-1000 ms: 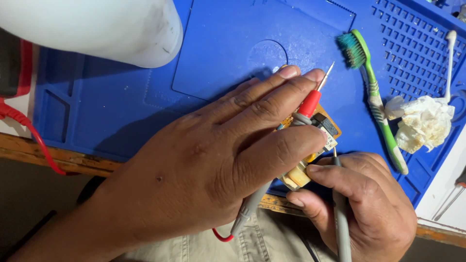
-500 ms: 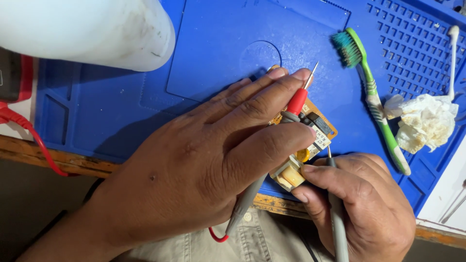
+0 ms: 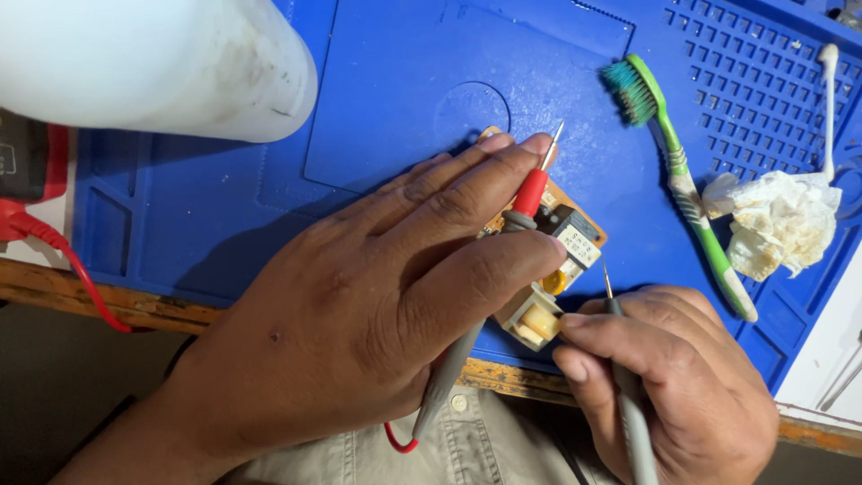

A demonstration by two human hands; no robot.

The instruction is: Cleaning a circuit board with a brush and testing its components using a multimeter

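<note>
My left hand [image 3: 377, 305] lies flat over a small circuit board [image 3: 561, 238] on the blue work mat [image 3: 377, 108] and pinches a red-tipped test probe [image 3: 530, 193] between thumb and fingers, its metal tip pointing up past the board's far edge. My right hand [image 3: 669, 377] grips a grey probe [image 3: 628, 413] at the board's near right side; its thin tip rises beside a white component. Most of the board is hidden under my left fingers.
A green toothbrush [image 3: 687, 189] lies right of the board, beside a crumpled tissue [image 3: 781, 220] and a cotton swab [image 3: 828, 99]. A white translucent container [image 3: 153, 63] stands at top left. A red lead [image 3: 72, 260] trails over the wooden table edge [image 3: 108, 301].
My left hand has shifted slightly, carrying the red probe with it. My right hand has drawn closer to the board with the grey probe's tip raised beside it.
</note>
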